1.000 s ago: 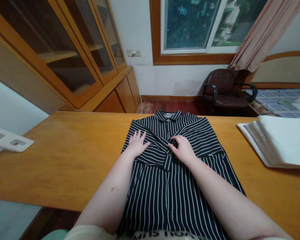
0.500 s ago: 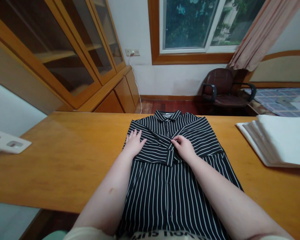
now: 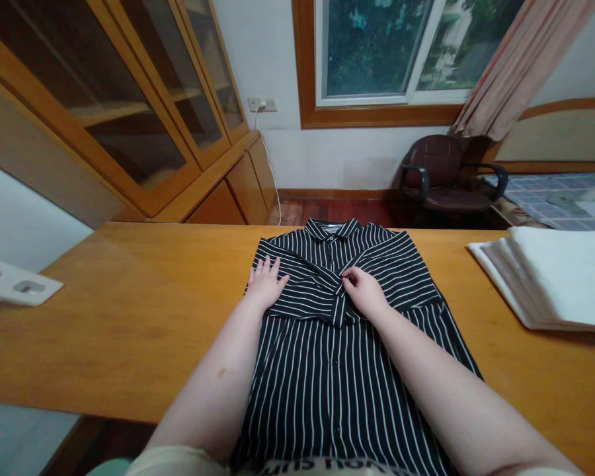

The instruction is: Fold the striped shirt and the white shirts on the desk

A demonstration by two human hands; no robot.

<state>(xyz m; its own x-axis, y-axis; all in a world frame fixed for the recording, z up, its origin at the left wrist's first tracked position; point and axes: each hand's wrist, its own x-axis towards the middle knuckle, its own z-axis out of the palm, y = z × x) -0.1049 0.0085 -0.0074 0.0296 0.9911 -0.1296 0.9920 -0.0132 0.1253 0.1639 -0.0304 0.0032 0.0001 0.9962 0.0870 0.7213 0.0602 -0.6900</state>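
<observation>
A black shirt with thin white stripes lies flat on the wooden table, collar at the far side, both short sleeves folded in across the chest. My left hand rests open and flat on the folded left sleeve, fingers spread. My right hand lies on the middle of the shirt, where the two sleeves meet. Its fingers are curled and pinch the striped cloth at the sleeve edge.
A stack of folded white cloth sits at the table's right end. A white plastic piece juts in at the left. Beyond the table stand a glass-fronted wooden cabinet, a dark armchair and a window with a curtain.
My right hand has drawn the sleeve edge slightly toward the shirt's middle and its fingers have curled tighter. My left hand shifted a little to the left and stays flat.
</observation>
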